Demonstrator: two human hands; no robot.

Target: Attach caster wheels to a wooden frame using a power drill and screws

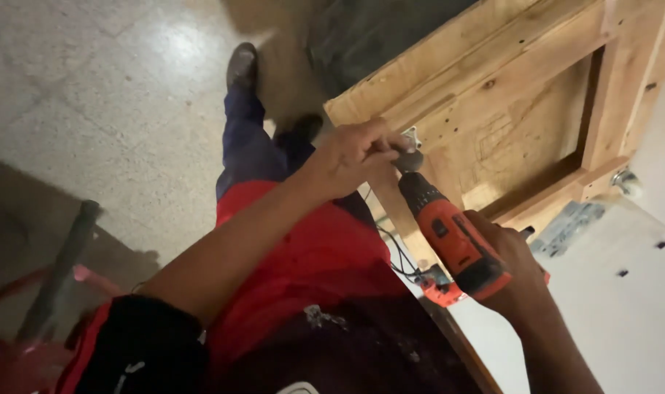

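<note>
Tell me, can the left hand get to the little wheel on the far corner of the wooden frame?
Probably not right now: the left hand is busy at the drill tip, and the wheel sits across the wooden frame.

From my remote seat I saw both arms bare from the upper arm down. The left hand [350, 153] and the right hand [511, 266] wore no gloves, rings or watch that I could make out. A short black sleeve [146, 350] with a red edge and small white markings covered the left upper arm. The top was red, with a dark, white-flecked panel low on the front. Blue trousers [248, 142] ended in a dark shoe [241, 66].
</note>
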